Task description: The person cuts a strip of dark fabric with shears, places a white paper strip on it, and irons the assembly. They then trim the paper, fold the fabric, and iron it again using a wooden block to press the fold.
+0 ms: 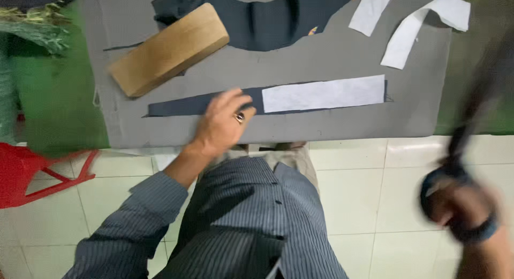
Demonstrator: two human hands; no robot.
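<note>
My left hand (222,124), with a ring on one finger, lies flat on a long dark navy fabric strip (176,105) near the front edge of the grey cloth-covered table (332,54). A white strip of interfacing (324,93) covers the right part of that navy strip. My right hand (460,204) is blurred at the lower right, off the table over the floor. It is closed around a dark strap-like thing (471,113) that runs up toward the top right. What that thing is cannot be made out.
A wooden block (168,49) lies slanted at the table's back left, beside a dark navy garment piece (267,19). Two loose white strips (412,35) lie at the back right. A red plastic stool (27,172) stands on the tiled floor (364,177) at the left.
</note>
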